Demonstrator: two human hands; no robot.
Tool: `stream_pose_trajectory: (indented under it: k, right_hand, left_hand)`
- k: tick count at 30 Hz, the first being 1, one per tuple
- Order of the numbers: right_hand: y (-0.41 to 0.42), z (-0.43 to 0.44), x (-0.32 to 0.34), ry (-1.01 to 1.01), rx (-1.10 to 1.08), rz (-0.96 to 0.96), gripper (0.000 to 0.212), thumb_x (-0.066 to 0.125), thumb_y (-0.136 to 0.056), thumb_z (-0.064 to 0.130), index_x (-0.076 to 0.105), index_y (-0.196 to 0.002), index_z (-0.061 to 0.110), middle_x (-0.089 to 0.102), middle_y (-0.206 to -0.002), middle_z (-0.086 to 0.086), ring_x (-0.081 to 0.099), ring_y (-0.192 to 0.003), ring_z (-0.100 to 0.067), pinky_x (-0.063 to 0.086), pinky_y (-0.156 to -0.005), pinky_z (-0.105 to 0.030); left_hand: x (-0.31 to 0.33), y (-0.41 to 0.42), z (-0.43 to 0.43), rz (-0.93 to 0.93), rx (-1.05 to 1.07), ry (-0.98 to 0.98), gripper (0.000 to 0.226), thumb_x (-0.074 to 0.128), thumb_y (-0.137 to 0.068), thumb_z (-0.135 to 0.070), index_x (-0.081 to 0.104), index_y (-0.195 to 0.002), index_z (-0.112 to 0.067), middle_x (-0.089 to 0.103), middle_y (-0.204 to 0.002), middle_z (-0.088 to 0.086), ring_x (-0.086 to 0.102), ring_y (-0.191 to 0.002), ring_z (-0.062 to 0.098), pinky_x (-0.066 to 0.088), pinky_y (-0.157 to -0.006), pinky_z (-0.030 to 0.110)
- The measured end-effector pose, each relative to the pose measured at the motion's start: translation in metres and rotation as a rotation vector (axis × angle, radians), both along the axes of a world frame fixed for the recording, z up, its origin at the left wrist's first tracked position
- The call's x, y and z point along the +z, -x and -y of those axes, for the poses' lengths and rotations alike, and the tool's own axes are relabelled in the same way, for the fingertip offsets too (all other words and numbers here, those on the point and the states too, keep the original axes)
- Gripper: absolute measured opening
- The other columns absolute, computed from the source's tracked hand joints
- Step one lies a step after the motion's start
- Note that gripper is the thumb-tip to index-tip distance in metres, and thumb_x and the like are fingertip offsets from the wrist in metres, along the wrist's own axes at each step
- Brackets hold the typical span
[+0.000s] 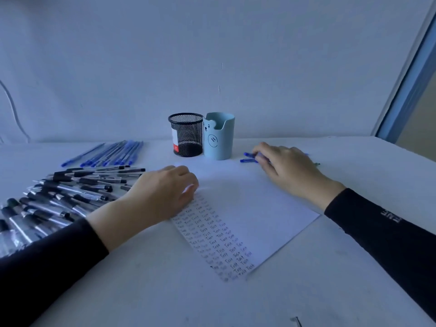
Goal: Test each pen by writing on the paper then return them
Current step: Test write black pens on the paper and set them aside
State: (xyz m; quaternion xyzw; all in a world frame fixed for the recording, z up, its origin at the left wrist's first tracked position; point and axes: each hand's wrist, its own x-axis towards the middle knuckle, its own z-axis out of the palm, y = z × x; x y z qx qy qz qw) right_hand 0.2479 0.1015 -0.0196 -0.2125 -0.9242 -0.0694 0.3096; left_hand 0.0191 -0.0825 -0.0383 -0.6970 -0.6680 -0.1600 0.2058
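Right hand [284, 167] on blue pens [248, 157] — paper [254, 204] alongside

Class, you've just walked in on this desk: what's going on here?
A person is testing pens. The left hand rests on the paper, which already carries columns of the word Test. The right hand lies on a few loose pens beside the light blue cup; whether it grips one is unclear. The black pens and a row of blue pens lie at the left.
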Motion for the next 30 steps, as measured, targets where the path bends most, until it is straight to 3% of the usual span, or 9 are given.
stream_pose_trajectory:
  k: [3, 5, 9, 12, 16, 18, 22, 25, 30]
  right_hand:
    - [0.002, 0.015, 0.008, 0.232, 0.039, -0.084, 0.026, 0.038, -0.097, 0.052, 0.055, -0.099, 0.033, 0.054, -0.074, 0.006, 0.049, -0.065, -0.014, 0.038, -0.070, -0.034]
    - [0.002, 0.027, 0.010, 0.447, 0.052, -0.119, 0.032, 0.052, -0.088, 0.064, 0.052, -0.094, 0.032, 0.043, -0.063, 0.005, 0.041, -0.059, -0.013, 0.034, -0.068, -0.027]
    - [0.004, 0.039, 0.013, 0.810, 0.136, -0.267, 0.042, 0.074, -0.076, 0.058, 0.050, -0.090, 0.027, 0.032, -0.059, 0.003, 0.029, -0.054, -0.013, 0.023, -0.049, -0.024]
    - [0.009, 0.042, 0.023, 0.897, 0.200, -0.384, 0.041, 0.069, -0.071, 0.056, 0.048, -0.081, 0.022, 0.037, -0.052, 0.005, 0.027, -0.050, -0.014, 0.021, -0.050, -0.027]
    - [0.006, 0.051, 0.039, 1.153, 0.381, -0.407, 0.057, 0.076, -0.075, 0.055, 0.051, -0.114, 0.024, 0.046, -0.053, 0.016, 0.038, -0.053, -0.006, 0.031, -0.057, -0.020]
    - [0.006, 0.059, 0.039, 1.274, 0.449, -0.439, 0.050, 0.060, -0.089, 0.046, 0.049, -0.131, 0.020, 0.042, -0.054, 0.005, 0.035, -0.053, -0.012, 0.030, -0.057, -0.024]
    - [0.004, 0.082, 0.026, 1.552, 0.538, -0.350, 0.048, 0.025, -0.105, 0.039, 0.052, -0.134, 0.013, 0.067, -0.071, -0.016, 0.062, -0.066, -0.029, 0.053, -0.066, -0.034]
    - [-0.003, 0.098, 0.016, 1.466, 0.438, -0.209, 0.045, 0.024, -0.106, 0.034, 0.058, -0.129, 0.017, 0.062, -0.059, -0.017, 0.057, -0.054, -0.026, 0.047, -0.054, -0.030]
    - [-0.019, 0.114, 0.006, 1.307, 0.473, -0.053, 0.034, 0.044, -0.089, 0.017, 0.068, -0.113, 0.020, 0.075, -0.095, -0.010, 0.057, -0.075, -0.013, 0.049, -0.066, -0.029]
  left_hand:
    - [0.001, -0.001, 0.001, -0.017, 0.014, -0.007, 0.017, 0.054, -0.091, -0.030, 0.069, -0.095, -0.023, 0.065, -0.089, -0.006, 0.064, -0.081, 0.022, 0.048, -0.051, 0.031]
    - [0.001, -0.002, 0.001, -0.030, 0.003, -0.011, 0.021, 0.051, -0.091, -0.031, 0.069, -0.095, -0.023, 0.066, -0.089, -0.005, 0.065, -0.081, 0.022, 0.042, -0.051, 0.027]
    - [0.003, -0.003, 0.001, -0.005, 0.041, 0.034, 0.024, 0.045, -0.097, -0.035, 0.066, -0.109, -0.028, 0.063, -0.105, -0.009, 0.060, -0.098, 0.017, 0.037, -0.062, 0.027]
    - [0.005, -0.005, 0.004, 0.003, 0.060, 0.074, 0.028, 0.041, -0.099, -0.040, 0.062, -0.115, -0.031, 0.060, -0.112, -0.012, 0.057, -0.105, 0.014, 0.044, -0.068, 0.029]
    - [0.011, -0.009, 0.007, 0.022, 0.090, 0.146, 0.036, 0.037, -0.096, -0.053, 0.059, -0.118, -0.034, 0.057, -0.116, -0.014, 0.053, -0.110, 0.011, 0.047, -0.077, 0.031]
    - [0.012, -0.011, 0.008, 0.036, 0.096, 0.163, 0.037, 0.038, -0.096, -0.054, 0.059, -0.119, -0.034, 0.057, -0.116, -0.014, 0.053, -0.111, 0.012, 0.048, -0.080, 0.033]
    - [0.012, -0.013, 0.009, 0.041, 0.103, 0.173, 0.035, 0.041, -0.096, -0.051, 0.059, -0.120, -0.033, 0.058, -0.118, -0.012, 0.053, -0.111, 0.014, 0.046, -0.080, 0.032]
    - [0.013, -0.014, 0.009, 0.045, 0.107, 0.181, 0.035, 0.041, -0.096, -0.049, 0.059, -0.121, -0.031, 0.058, -0.119, -0.010, 0.053, -0.111, 0.016, 0.048, -0.082, 0.034]
    - [0.013, -0.015, 0.011, 0.089, 0.104, 0.178, 0.032, 0.045, -0.095, -0.045, 0.061, -0.117, -0.029, 0.059, -0.116, -0.007, 0.054, -0.110, 0.019, 0.049, -0.085, 0.039]
